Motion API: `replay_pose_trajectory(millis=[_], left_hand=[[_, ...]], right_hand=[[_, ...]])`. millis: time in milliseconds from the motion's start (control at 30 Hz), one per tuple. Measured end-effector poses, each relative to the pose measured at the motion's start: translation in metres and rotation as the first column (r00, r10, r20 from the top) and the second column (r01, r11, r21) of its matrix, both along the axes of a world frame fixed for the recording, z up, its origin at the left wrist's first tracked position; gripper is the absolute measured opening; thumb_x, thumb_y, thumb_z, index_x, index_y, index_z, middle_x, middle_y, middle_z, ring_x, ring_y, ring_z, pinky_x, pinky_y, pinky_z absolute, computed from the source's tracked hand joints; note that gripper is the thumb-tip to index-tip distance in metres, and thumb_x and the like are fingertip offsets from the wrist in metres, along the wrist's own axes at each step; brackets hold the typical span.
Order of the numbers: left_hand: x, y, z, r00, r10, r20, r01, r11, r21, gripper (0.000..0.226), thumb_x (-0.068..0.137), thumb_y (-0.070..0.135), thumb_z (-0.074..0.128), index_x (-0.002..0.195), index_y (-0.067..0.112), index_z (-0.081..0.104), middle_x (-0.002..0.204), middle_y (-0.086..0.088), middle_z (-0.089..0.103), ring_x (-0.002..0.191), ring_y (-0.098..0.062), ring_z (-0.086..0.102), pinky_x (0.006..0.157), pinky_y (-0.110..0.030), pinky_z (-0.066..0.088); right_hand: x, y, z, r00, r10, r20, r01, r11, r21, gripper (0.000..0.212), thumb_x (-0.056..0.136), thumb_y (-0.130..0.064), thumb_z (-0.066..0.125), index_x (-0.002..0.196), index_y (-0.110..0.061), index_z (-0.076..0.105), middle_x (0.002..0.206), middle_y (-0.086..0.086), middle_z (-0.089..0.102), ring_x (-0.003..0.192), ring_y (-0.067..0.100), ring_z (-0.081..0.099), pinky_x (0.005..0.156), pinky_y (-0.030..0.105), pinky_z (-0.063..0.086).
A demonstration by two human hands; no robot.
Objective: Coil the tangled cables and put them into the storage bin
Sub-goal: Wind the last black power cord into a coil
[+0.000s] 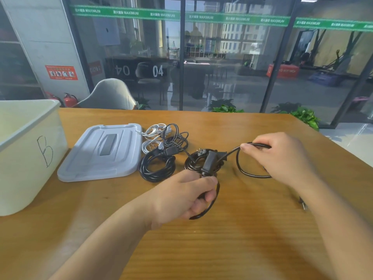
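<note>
A person's left hand [189, 196] is gripping gathered loops of a thick black power cable [250, 174], anchoring the coil, while the right hand [282, 158] is pinching the free run and sweeping it round into another loop. Beyond the hands, a black plug [210, 162] is resting on the wooden table [232, 239]; a tangle of black and white cables [161, 146] is waiting beside the grey plastic lid [103, 152]. The lid is lying off, leaving the white storage bin marked B [30, 154] open at far left for loading.

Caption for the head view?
Both hands, left hand and right hand, coil a black power cable beside the open bin.
</note>
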State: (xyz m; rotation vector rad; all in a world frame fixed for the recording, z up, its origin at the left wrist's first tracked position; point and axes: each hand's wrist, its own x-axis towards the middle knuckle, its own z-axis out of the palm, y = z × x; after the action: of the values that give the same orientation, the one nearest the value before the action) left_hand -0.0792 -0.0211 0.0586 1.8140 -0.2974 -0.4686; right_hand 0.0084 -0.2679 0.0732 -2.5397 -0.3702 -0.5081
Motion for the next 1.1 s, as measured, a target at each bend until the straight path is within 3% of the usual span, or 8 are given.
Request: replay_pose_trajectory(millis=[133,267,367,533,700,833,933,1100], left_hand=[[0.006,0.004,-0.005,0.991,0.129,-0.024,-0.129,0.991,-0.033,0.037,0.109,0.035,0.043,0.082,0.012,0.051,0.06,0.001,0.031,0.052,-0.014,0.023,0.047,-0.022,0.021],[0.01,0.003,-0.013,0.971,0.237,-0.034,-0.239,0.966,-0.097,0.037,0.109,0.039,0.044,0.085,0.012,0.053,0.059,0.004,0.033,0.051,-0.013,0.027,0.047,-0.021,0.023],[0.013,0.004,-0.013,0.963,0.268,-0.038,-0.271,0.947,-0.172,0.038,0.109,0.041,0.042,0.085,0.014,0.053,0.061,0.003,0.03,0.051,-0.014,0.025,0.054,-0.03,0.016],[0.012,0.003,-0.01,0.973,0.23,0.015,-0.219,0.944,-0.247,0.056,0.108,0.053,0.033,0.065,0.025,0.056,0.063,0.002,0.029,0.052,-0.017,0.026,0.052,-0.027,0.026],[0.013,0.003,-0.013,0.935,0.34,0.098,-0.302,0.911,-0.28,0.048,0.099,0.052,0.049,0.061,0.023,0.056,0.055,0.001,0.043,0.053,-0.018,0.034,0.051,-0.026,0.029],[0.015,0.006,-0.014,0.911,0.4,0.098,-0.351,0.878,-0.324,0.039,0.093,0.049,0.048,0.07,0.021,0.061,0.054,-0.003,0.044,0.045,-0.019,0.04,0.046,-0.026,0.03],[0.016,0.01,-0.01,0.916,0.398,0.057,-0.33,0.824,-0.46,0.036,0.102,0.042,0.048,0.075,0.019,0.058,0.06,-0.001,0.037,0.048,-0.017,0.034,0.046,-0.023,0.03],[0.013,0.011,0.0,0.976,0.194,-0.102,-0.21,0.697,-0.685,0.033,0.109,0.037,0.038,0.087,0.016,0.05,0.066,0.003,0.034,0.052,-0.014,0.032,0.053,-0.026,0.031]], right_hand=[[-0.025,0.023,0.008,0.981,0.186,0.048,-0.191,0.967,0.17,0.039,0.103,-0.041,0.058,0.068,-0.028,0.069,0.042,-0.007,0.039,0.041,0.009,0.034,0.046,0.025,0.027],[-0.045,0.042,0.012,0.93,0.359,-0.083,-0.319,0.896,0.309,0.037,0.097,-0.044,0.043,0.078,-0.031,0.071,0.05,-0.007,0.032,0.046,0.008,0.03,0.047,0.024,0.027],[-0.056,0.053,0.01,0.872,0.457,-0.179,-0.374,0.854,0.361,0.036,0.096,-0.043,0.041,0.082,-0.028,0.071,0.052,-0.01,0.036,0.049,0.008,0.032,0.05,0.022,0.028],[-0.069,0.068,0.001,0.815,0.538,-0.215,-0.476,0.833,0.282,0.032,0.099,-0.044,0.04,0.086,-0.031,0.066,0.058,-0.011,0.047,0.054,0.005,0.04,0.054,0.025,0.033],[-0.078,0.079,-0.006,0.791,0.585,-0.18,-0.54,0.806,0.244,0.038,0.111,-0.024,0.044,0.078,-0.036,0.059,0.062,-0.035,0.058,0.061,-0.002,0.055,0.059,0.009,0.037],[-0.083,0.085,-0.011,0.752,0.62,-0.224,-0.557,0.78,0.285,0.038,0.112,-0.031,0.041,0.08,-0.029,0.061,0.06,-0.022,0.055,0.058,0.003,0.049,0.059,0.015,0.035],[-0.086,0.089,-0.015,0.641,0.689,-0.337,-0.603,0.724,0.333,0.039,0.113,-0.034,0.038,0.086,-0.02,0.063,0.06,-0.012,0.051,0.058,0.006,0.044,0.06,0.018,0.036],[-0.085,0.095,-0.024,0.491,0.719,-0.492,-0.679,0.67,0.301,0.042,0.114,-0.038,0.036,0.091,-0.018,0.064,0.064,-0.01,0.051,0.063,0.005,0.049,0.065,0.019,0.042]])
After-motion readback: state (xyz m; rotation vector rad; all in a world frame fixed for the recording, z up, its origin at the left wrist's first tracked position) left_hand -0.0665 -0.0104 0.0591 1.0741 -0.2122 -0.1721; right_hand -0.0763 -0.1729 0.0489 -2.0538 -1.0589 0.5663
